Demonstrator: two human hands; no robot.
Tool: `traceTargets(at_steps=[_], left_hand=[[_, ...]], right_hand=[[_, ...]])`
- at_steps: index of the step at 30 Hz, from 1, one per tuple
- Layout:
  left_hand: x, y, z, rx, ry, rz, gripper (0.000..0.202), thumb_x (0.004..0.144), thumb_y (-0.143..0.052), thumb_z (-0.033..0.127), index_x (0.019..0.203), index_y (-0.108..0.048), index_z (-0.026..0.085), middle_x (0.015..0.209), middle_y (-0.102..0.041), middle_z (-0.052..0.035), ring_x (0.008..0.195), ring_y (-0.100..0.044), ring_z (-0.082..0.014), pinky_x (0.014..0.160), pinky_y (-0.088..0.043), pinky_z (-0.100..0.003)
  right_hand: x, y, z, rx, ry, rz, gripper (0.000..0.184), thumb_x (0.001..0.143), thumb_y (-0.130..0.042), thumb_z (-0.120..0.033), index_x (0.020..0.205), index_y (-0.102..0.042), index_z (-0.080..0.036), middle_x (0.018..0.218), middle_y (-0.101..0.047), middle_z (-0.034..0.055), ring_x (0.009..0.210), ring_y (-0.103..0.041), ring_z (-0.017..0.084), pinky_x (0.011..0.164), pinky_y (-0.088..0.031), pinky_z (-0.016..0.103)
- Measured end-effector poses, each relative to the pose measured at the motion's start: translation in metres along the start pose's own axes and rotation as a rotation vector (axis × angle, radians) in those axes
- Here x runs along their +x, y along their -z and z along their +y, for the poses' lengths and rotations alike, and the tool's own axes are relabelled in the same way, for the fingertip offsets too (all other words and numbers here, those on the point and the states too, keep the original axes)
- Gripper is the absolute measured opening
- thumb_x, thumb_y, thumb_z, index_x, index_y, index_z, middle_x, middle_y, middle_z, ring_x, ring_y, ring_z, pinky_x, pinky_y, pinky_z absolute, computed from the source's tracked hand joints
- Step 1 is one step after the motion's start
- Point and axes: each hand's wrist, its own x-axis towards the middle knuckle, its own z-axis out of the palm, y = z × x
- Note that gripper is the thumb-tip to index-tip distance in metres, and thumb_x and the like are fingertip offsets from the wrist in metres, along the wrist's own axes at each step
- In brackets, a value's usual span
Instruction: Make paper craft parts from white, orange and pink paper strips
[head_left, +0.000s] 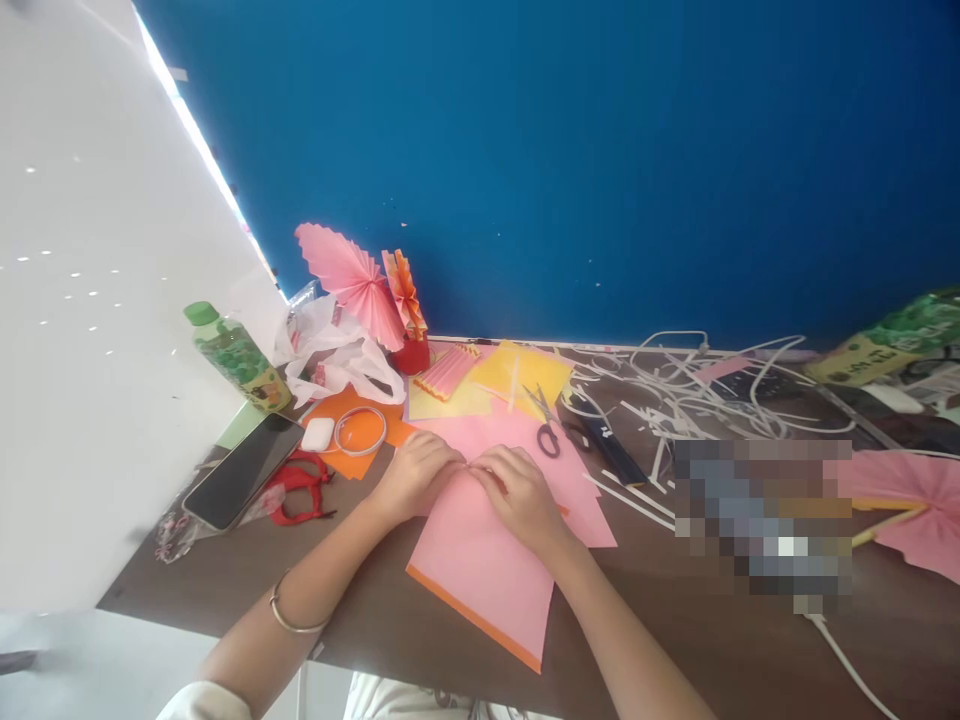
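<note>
A pink sheet of paper (480, 585) with an orange strip along its near edge lies slanted on the table before me. My left hand (421, 474) is closed at the sheet's far edge, its fingertips pinching the paper. Right beside it, my right hand (519, 497) pinches the same edge, and the two sets of fingertips almost meet. The exact fold between them is hidden by the fingers. Under and beyond the hands lie more pink sheets (589, 505) and yellow paper (525, 372). Scissors (546, 425) rest on these sheets with their blades partly spread.
To the left are a phone (244, 470), a green-capped bottle (236, 355), a red strap (300, 490) and a white earphone case (318, 434) on orange paper. Pleated pink paper fans (360, 285) stand behind. White paper strips (690, 390) and cables clutter the right, near a blurred-out object (757, 520).
</note>
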Motion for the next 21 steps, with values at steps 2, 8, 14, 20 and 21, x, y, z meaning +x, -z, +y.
traceTargets(at_steps=[2,8,14,20,21], left_hand=[[0.001,0.000,0.002,0.006,0.030,0.011,0.027,0.090,-0.037,0.028,0.083,-0.061,0.018,0.075,-0.061,-0.0064,0.075,-0.052,-0.0182,0.072,-0.038,-0.032],[0.000,-0.003,-0.002,-0.045,0.112,0.019,0.025,0.090,-0.037,0.026,0.081,-0.059,0.018,0.077,-0.061,-0.0061,0.076,-0.054,-0.0183,0.072,-0.040,-0.033],[-0.001,-0.005,0.002,-0.278,0.235,0.044,0.027,0.091,-0.037,0.029,0.106,-0.057,0.018,0.096,-0.064,-0.0073,0.088,-0.058,-0.0179,0.080,-0.042,-0.032],[0.001,-0.005,0.005,-0.300,0.300,0.071,0.026,0.088,-0.043,0.034,0.075,-0.058,0.017,0.075,-0.062,-0.0038,0.074,-0.057,-0.0161,0.072,-0.042,-0.028],[0.001,-0.005,0.003,-0.315,0.342,0.097,0.027,0.088,-0.042,0.034,0.074,-0.057,0.017,0.075,-0.062,-0.0036,0.073,-0.056,-0.0158,0.071,-0.042,-0.028]], right_hand=[[-0.002,-0.001,0.003,-0.008,-0.020,0.041,0.012,0.085,-0.049,-0.026,0.088,-0.061,-0.022,0.080,-0.065,0.0042,0.074,-0.057,0.019,0.070,-0.044,0.034],[-0.001,0.004,0.008,-0.024,-0.088,0.041,0.008,0.084,-0.053,-0.026,0.080,-0.060,-0.024,0.076,-0.065,0.0022,0.070,-0.057,0.019,0.070,-0.042,0.033],[0.002,0.006,0.006,-0.024,-0.131,-0.039,0.012,0.086,-0.049,-0.024,0.076,-0.057,-0.023,0.078,-0.064,0.0017,0.071,-0.057,0.018,0.067,-0.041,0.032],[0.003,0.012,0.006,0.029,-0.158,-0.039,0.012,0.086,-0.048,-0.026,0.078,-0.056,-0.023,0.080,-0.064,0.0025,0.073,-0.056,0.018,0.069,-0.042,0.032],[0.003,0.014,0.008,0.039,-0.176,-0.015,0.011,0.085,-0.048,-0.027,0.078,-0.056,-0.023,0.081,-0.064,0.0027,0.073,-0.057,0.019,0.071,-0.042,0.033]])
